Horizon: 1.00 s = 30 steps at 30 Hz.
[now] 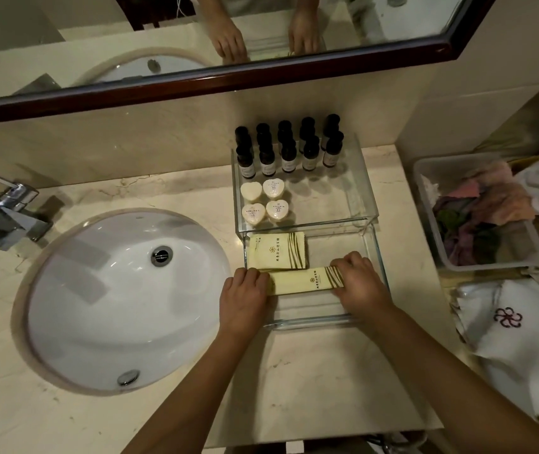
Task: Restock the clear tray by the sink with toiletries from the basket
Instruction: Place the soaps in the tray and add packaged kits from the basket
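A clear tray [380, 257] sits on the counter right of the sink, with a second clear tray [358, 181] behind it. Inside the near tray, my left hand [245, 298] and my right hand [360, 278] each hold one end of a long pale-yellow packet [301, 281] lying flat. A wider yellow packet [276, 250] lies just behind it. The far tray holds several dark small bottles [289, 152] in two rows and several white heart-shaped soaps [266, 199] on its left side. The basket [425, 204] stands at the right.
A white oval sink [124, 299] with a chrome tap [9, 211] fills the counter's left. A dark-framed mirror [229, 80] hangs above the backsplash. The basket holds crumpled coloured cloths [491, 211]. A white towel with a flower logo [510, 326] lies at the right.
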{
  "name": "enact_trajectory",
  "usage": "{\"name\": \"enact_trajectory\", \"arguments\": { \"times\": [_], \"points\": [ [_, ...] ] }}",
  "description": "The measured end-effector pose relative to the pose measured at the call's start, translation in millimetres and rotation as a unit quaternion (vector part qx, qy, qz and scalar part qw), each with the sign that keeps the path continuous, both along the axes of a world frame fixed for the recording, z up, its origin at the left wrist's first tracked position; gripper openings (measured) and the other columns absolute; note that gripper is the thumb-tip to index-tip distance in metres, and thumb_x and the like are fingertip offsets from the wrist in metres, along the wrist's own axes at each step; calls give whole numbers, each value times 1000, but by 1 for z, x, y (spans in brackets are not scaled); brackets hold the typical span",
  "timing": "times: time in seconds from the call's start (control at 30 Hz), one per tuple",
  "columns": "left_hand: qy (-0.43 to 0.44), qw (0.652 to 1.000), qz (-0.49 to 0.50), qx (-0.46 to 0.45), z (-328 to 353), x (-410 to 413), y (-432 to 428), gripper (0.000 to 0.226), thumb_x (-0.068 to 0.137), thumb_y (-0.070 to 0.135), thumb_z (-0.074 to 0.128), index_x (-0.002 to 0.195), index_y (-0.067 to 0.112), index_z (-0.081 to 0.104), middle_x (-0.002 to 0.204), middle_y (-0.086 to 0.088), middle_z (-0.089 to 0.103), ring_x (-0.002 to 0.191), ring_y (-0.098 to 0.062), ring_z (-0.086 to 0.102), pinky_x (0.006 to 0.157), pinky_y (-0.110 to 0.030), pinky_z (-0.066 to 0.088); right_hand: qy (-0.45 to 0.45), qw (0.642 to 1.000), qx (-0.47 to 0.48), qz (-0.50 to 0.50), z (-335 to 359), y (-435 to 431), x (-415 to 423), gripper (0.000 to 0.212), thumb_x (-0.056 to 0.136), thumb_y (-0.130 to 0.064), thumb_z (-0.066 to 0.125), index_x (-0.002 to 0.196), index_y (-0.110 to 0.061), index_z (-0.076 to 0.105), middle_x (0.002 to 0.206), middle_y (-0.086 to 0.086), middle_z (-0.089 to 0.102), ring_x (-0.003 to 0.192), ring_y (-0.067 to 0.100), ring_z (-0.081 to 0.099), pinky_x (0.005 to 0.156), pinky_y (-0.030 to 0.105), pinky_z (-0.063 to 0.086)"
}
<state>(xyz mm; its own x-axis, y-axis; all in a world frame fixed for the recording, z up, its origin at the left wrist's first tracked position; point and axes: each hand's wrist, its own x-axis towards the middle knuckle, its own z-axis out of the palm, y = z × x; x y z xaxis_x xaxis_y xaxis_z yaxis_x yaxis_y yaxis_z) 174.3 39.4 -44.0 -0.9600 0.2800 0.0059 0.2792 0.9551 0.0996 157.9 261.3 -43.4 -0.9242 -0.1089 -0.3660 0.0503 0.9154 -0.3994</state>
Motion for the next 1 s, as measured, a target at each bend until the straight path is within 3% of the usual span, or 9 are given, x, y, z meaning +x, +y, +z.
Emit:
{"name": "enact_trajectory", "arguments": {
  "times": [0.13,0.27,0.4,0.67,0.83,1.0],
  "points": [
    [11,1000,-3,-11,-1,2,-2,39,52,22,89,82,15,65,79,-1,66,70,-21,59,53,-28,47,-12,999,-18,-27,1,-2,0,51,83,-11,65,130,-15,48,125,10,42,116,24,41,99,29,36],
    [5,1000,8,-21,-1,2,-6,41,49,17,89,82,15,66,79,0,66,70,-21,58,53,-28,46,-18,986,-51,-157,1,-7,8,68,78,-3,65,139,-16,37,127,12,40,113,27,48,97,34,44],
    [5,1000,6,-18,0,3,-8,43,46,14,90,82,13,67,80,-2,67,69,-22,59,52,-28,47,-33,967,-106,-230,1,-14,8,66,78,3,63,138,-12,39,121,16,46,109,29,53,92,34,47],
    [13,1000,6,1,1,4,-8,42,43,6,87,79,11,66,76,-3,65,65,-22,59,47,-26,44,-50,967,-113,-223,7,-14,4,67,77,0,67,137,-13,41,123,15,47,113,29,52,94,32,44],
    [39,998,-1,48,4,3,-10,37,62,31,83,89,12,66,83,-3,65,70,-21,59,52,-28,46,1,979,-73,-190,17,-21,1,57,83,-20,66,135,-18,44,133,10,46,123,29,40,104,38,37],
    [74,995,25,60,13,-20,-3,36,65,26,82,92,9,65,84,-8,64,70,-24,60,54,-28,47,23,997,-36,-71,25,-47,-21,61,84,-37,64,138,-17,41,129,5,56,119,27,42,99,37,36]
  ]
}}
